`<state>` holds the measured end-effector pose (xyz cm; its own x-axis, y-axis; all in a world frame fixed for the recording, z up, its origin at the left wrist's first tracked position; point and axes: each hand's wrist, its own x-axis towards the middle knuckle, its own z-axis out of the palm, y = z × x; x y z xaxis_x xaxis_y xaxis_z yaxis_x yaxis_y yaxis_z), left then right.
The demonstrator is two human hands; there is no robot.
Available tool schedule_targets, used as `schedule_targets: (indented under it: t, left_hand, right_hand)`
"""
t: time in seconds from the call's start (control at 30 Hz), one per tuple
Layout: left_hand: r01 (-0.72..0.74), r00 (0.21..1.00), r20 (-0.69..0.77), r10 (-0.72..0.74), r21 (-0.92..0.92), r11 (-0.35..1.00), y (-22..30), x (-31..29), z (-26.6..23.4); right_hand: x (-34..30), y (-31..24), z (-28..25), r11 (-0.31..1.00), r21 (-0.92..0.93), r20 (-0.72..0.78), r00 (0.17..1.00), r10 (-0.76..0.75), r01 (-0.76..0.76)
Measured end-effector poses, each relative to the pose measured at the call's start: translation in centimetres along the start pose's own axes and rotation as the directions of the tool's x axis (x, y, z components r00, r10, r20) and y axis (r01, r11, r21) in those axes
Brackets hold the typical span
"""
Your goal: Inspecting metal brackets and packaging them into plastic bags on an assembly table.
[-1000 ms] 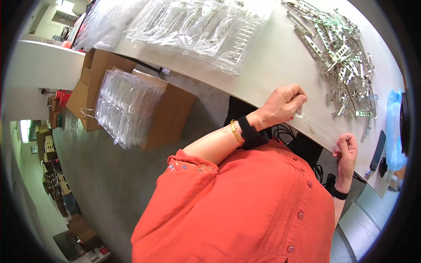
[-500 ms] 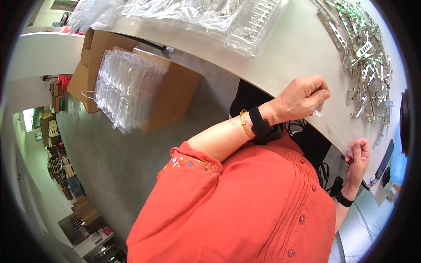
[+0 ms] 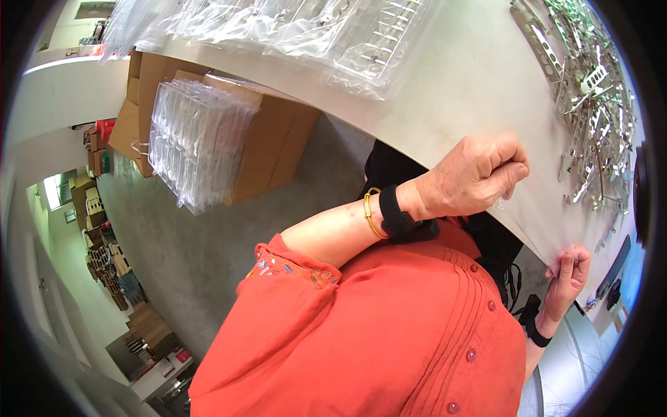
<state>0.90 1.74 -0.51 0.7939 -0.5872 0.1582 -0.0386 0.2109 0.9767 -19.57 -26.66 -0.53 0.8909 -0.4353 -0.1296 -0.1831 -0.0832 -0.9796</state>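
Observation:
My left hand [image 3: 479,175] is closed just over the table edge, fingers curled and thumb pressed against them, its back toward me. A small glint of clear material [image 3: 501,203] shows below its thumb; what it is I cannot make out. Farther right at the same table edge, my right hand [image 3: 568,276] has its fingers folded in and its thumb up, in a pinch. Whatever lies between those fingertips is too small to tell. Beyond both hands, a heap of flat silvery metal parts [image 3: 590,132] with slots and holes is spread over the table.
Clear plastic trays [image 3: 379,59] in thin film, one holding rows of metal pieces, lie on the pale table [image 3: 445,97]. On the left, an open cardboard box [image 3: 281,149] on the grey floor [image 3: 201,257] holds stacked clear trays [image 3: 198,142]. Dark cables hang below the table edge.
The view has shifted a little. Both hands sit slightly lower in the picture, still closed, and the metal parts appear farther right. The left hand is slightly blurred along its knuckles.

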Motion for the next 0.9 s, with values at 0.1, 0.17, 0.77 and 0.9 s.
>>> schedule_targets:
  t: [0.1,0.17,0.77,0.9]
  left_hand:
    - [0.016,1.000,0.017,-0.016,0.006,1.000,0.21,0.00,-0.14]
    - [0.028,0.999,0.019,-0.029,0.017,0.999,0.16,-0.10,-0.14]
    - [0.062,0.998,0.030,-0.062,0.028,0.998,0.14,0.17,-0.06]
    - [0.122,0.991,0.041,-0.124,0.041,0.992,0.66,0.02,-0.14]
  right_hand:
    - [-0.31,0.10,-0.07,1.000,-0.026,-0.014,1.000,-0.008,0.008]
    - [-0.33,-0.06,0.03,0.999,-0.036,-0.008,1.000,-0.015,0.015]
    - [0.22,-0.80,0.17,0.998,-0.051,0.011,1.000,-0.021,0.022]
    - [-0.04,-0.60,0.22,0.999,-0.047,-0.003,1.000,0.000,0.000]
